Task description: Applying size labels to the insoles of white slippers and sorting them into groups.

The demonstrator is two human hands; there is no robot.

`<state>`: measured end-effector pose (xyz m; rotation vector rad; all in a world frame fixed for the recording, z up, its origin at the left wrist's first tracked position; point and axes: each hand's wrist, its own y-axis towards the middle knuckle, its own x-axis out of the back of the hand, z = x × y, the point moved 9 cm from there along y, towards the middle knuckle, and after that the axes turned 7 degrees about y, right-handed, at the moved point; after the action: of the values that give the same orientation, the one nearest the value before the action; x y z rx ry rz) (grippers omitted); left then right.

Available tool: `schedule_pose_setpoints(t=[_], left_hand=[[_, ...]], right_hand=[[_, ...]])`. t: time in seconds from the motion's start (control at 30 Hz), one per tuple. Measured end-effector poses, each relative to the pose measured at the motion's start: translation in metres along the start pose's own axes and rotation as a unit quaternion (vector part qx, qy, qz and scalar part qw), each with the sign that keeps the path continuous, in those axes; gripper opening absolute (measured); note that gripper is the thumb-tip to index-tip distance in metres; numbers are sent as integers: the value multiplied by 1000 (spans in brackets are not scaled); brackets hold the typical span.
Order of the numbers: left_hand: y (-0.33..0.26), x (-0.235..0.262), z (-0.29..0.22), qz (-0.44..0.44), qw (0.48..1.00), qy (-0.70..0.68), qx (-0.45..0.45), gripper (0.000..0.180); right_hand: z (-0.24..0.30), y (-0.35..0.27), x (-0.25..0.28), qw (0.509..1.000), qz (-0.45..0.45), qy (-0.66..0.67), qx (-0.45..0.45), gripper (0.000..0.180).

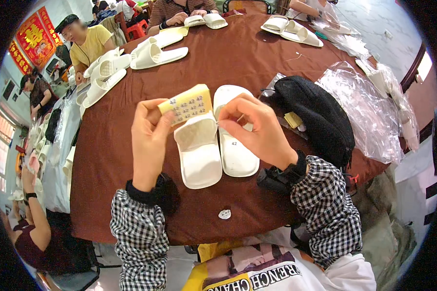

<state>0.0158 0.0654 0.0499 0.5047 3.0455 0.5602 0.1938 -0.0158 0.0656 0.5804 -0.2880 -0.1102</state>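
White slippers (200, 162), two side by side, lie near the middle of the near edge of the brown-covered worktop (116, 169), probably set there so that both come easily under the hands. Above them, the left hand (150, 121) pinches a yellow sheet of small printed labels (187, 103), tilted, seemingly to keep its printed face in sight and within the other hand's reach. Over the right-hand slipper, the right hand (255, 123) has thumb and forefinger drawn close together; whether a label is between them I cannot tell. That slipper bears a small dark mark on its near part. Toward the worktop's right edge stands a black mesh bag (315, 116), its contents hidden, with a yellow slip (292, 120) against its side. Beyond it, crumpled clear plastic bags (357, 111) lie along that edge; no contents can be made out. More slippers (159, 56) sit toward the far-left edge.
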Motion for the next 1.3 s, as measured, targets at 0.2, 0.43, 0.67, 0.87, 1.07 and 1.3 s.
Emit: schedule_pose_setpoints(t=[0.2, 0.43, 0.67, 0.87, 1.07, 1.3], left_hand=[[11, 14, 37, 39, 986, -131, 93, 24], [15, 22, 52, 37, 974, -170, 146, 22], [17, 25, 65, 45, 966, -177, 181, 21], [16, 23, 64, 50, 969, -161, 181, 21], [16, 21, 63, 47, 968, -160, 186, 21], [16, 23, 64, 34, 967, -161, 196, 20]], right_hand=[[-22, -4, -38, 990, 137, 12, -21, 9], [-33, 7, -63, 965, 224, -89, -107, 19], [-47, 3, -70, 957, 225, -131, -128, 19], [-45, 4, -77, 948, 247, -172, -106, 15], [-39, 4, -79, 949, 247, -175, -89, 11], [-38, -3, -81, 957, 217, -185, -50, 10]])
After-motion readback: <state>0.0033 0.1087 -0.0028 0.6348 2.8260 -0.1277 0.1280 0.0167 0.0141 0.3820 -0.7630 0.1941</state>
